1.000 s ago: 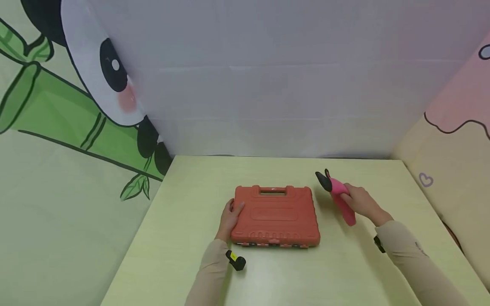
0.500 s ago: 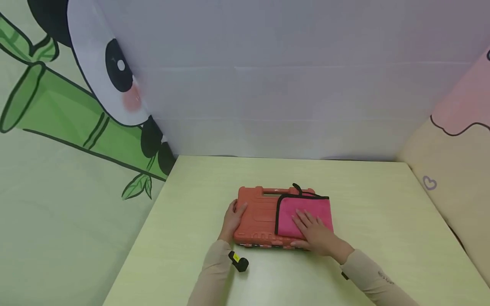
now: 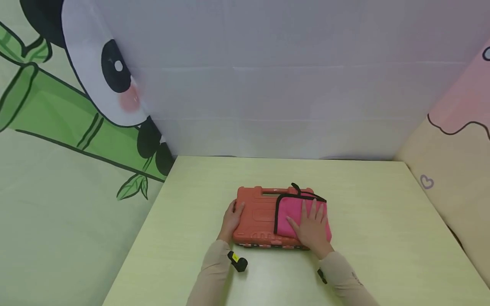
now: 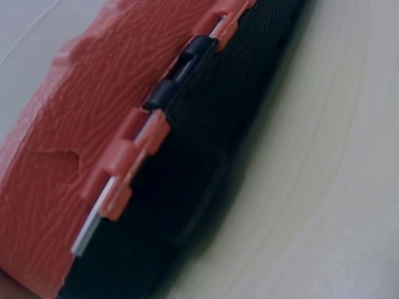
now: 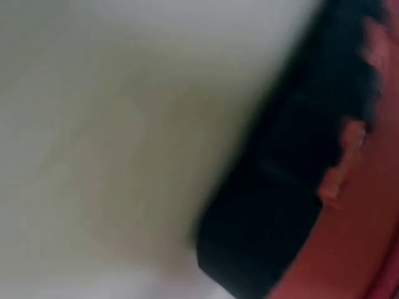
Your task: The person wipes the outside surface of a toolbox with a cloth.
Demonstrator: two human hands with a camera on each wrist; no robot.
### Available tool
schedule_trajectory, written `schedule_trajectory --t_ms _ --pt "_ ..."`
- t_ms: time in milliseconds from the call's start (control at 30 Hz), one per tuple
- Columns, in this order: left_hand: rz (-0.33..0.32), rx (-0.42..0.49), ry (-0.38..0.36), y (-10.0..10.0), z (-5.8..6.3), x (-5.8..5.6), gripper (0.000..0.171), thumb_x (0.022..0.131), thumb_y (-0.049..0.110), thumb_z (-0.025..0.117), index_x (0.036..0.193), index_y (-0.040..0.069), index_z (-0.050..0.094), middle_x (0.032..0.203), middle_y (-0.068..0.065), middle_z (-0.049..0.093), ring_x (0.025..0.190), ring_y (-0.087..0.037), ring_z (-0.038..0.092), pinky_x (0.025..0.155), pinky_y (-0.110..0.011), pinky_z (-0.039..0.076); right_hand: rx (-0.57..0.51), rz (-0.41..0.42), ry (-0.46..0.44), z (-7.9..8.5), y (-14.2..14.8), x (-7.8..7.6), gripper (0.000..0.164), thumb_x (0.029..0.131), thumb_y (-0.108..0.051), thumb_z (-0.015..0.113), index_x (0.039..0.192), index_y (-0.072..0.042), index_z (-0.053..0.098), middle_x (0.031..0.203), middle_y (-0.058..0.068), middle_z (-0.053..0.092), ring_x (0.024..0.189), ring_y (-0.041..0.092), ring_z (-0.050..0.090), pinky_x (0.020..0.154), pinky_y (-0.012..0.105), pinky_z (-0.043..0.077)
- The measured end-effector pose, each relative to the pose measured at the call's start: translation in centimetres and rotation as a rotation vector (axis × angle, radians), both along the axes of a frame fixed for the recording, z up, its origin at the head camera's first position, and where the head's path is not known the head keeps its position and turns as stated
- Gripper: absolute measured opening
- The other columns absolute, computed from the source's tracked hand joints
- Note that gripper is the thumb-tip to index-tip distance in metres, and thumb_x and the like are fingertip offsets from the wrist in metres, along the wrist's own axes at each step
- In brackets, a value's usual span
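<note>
A red plastic carrying case (image 3: 254,212) lies flat on the table with its handle at the far side. My left hand (image 3: 231,221) grips its left edge, thumb over the lid and fingers down the side. Over the right half of the lid lies a pink cloth pouch (image 3: 287,206) with black trim and a black cord at the top. My right hand (image 3: 313,230) rests on this pouch, fingers spread. Up close in the left wrist view are the case's red lid (image 4: 118,81), dark lower half (image 4: 187,168) and hinges. The right wrist view is blurred.
The pale table (image 3: 183,263) reaches back to a plain grey wall sheet (image 3: 268,93). On the left stands a wall (image 3: 57,212) with a panda and bamboo drawing, and on the right a cream and pink one (image 3: 451,153).
The pink pouch has come from the right onto the case and now lies spread there. My right hand has let go of its grip and flattened on it. The left hand stays.
</note>
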State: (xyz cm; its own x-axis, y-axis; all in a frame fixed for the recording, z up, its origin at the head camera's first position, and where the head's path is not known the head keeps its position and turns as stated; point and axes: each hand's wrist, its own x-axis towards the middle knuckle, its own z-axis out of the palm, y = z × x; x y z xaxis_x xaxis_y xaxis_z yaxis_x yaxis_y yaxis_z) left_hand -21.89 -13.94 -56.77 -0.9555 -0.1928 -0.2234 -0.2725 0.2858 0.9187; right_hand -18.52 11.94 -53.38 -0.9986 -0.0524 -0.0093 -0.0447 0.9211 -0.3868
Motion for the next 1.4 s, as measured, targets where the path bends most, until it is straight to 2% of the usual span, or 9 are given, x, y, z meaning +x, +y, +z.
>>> schedule_trajectory --t_ms 67,133,367,467,600,833,1167,1267,1400 --pt "-0.009 -0.009 0.0 0.2 0.0 0.0 0.066 0.093 0.048 0.045 0.143 0.007 0.03 0.142 -0.02 0.039 0.13 -0.035 0.038 0.106 -0.049 0.033 0.057 0.007 -0.011 -0.9 -0.1 0.0 0.088 0.089 -0.061 0.038 0.147 -0.001 0.011 0.149 0.032 0.003 0.135 0.054 0.0 0.106 0.067 0.009" --pt "-0.015 -0.023 0.002 0.3 0.0 0.0 0.065 0.094 0.048 0.042 0.143 0.007 0.031 0.142 -0.02 0.039 0.13 -0.036 0.038 0.105 -0.05 0.033 0.058 0.0 0.013 -1.2 -0.2 -0.1 0.086 0.089 -0.06 0.04 0.147 -0.001 0.014 0.149 0.032 0.004 0.135 0.055 0.002 0.105 0.068 0.01" --pt "0.013 -0.016 -0.02 0.5 0.1 -0.1 0.061 0.096 0.049 0.035 0.143 0.01 0.032 0.144 -0.017 0.037 0.133 -0.035 0.033 0.108 -0.051 0.029 0.044 0.008 -0.022 -0.8 -0.4 -0.2 0.086 0.089 -0.06 0.039 0.147 -0.003 0.012 0.149 0.032 0.0 0.134 0.056 -0.003 0.104 0.07 0.006" --pt "0.002 -0.018 -0.018 0.3 0.2 0.0 0.061 0.097 0.048 0.034 0.143 0.009 0.031 0.144 -0.018 0.036 0.134 -0.035 0.033 0.108 -0.052 0.028 0.046 -0.001 -0.034 -0.7 -1.3 0.0 0.085 0.089 -0.06 0.038 0.148 -0.004 0.011 0.149 0.033 -0.001 0.133 0.056 -0.006 0.104 0.07 0.004" --pt "-0.004 -0.024 -0.028 -0.2 0.2 0.2 0.062 0.096 0.049 0.034 0.143 0.009 0.031 0.145 -0.017 0.035 0.134 -0.035 0.031 0.108 -0.052 0.027 0.042 -0.014 -0.048 -0.7 -3.1 0.5 0.084 0.089 -0.061 0.038 0.148 -0.007 0.012 0.149 0.033 -0.004 0.133 0.056 -0.009 0.104 0.07 0.001" --pt "-0.019 -0.035 -0.019 -0.7 0.1 0.9 0.063 0.096 0.05 0.035 0.143 0.008 0.032 0.144 -0.018 0.037 0.133 -0.036 0.033 0.108 -0.051 0.028 0.033 -0.03 -0.054 -0.8 -7.2 1.5 0.081 0.086 -0.065 0.039 0.149 -0.022 0.011 0.149 0.032 -0.008 0.133 0.055 -0.014 0.104 0.07 -0.002" --pt "-0.068 -0.052 0.027 -2.3 -0.3 2.1 0.065 0.094 0.053 0.036 0.141 0.008 0.035 0.14 -0.019 0.042 0.129 -0.036 0.04 0.105 -0.05 0.033 0.046 -0.064 -0.058 -0.4 -12.7 3.1 0.087 0.081 -0.072 0.039 0.149 -0.025 0.012 0.151 0.029 -0.007 0.134 0.053 -0.014 0.105 0.069 -0.002" --pt "-0.084 -0.068 0.049 -2.9 -0.3 2.4 0.063 0.095 0.051 0.036 0.141 0.007 0.036 0.139 -0.02 0.043 0.129 -0.037 0.039 0.105 -0.051 0.033 0.043 -0.058 -0.056 -0.4 -14.0 3.6 0.087 0.081 -0.072 0.039 0.149 -0.025 0.012 0.151 0.029 -0.007 0.134 0.053 -0.013 0.105 0.069 -0.001" --pt "-0.097 -0.04 0.061 -3.6 -0.2 2.9 0.056 0.098 0.042 0.037 0.14 0.004 0.037 0.138 -0.022 0.044 0.128 -0.038 0.039 0.105 -0.05 0.033 0.061 -0.054 -0.051 -0.4 -15.7 4.1 0.086 0.081 -0.072 0.038 0.149 -0.026 0.011 0.151 0.028 -0.006 0.135 0.053 -0.012 0.106 0.068 0.0"
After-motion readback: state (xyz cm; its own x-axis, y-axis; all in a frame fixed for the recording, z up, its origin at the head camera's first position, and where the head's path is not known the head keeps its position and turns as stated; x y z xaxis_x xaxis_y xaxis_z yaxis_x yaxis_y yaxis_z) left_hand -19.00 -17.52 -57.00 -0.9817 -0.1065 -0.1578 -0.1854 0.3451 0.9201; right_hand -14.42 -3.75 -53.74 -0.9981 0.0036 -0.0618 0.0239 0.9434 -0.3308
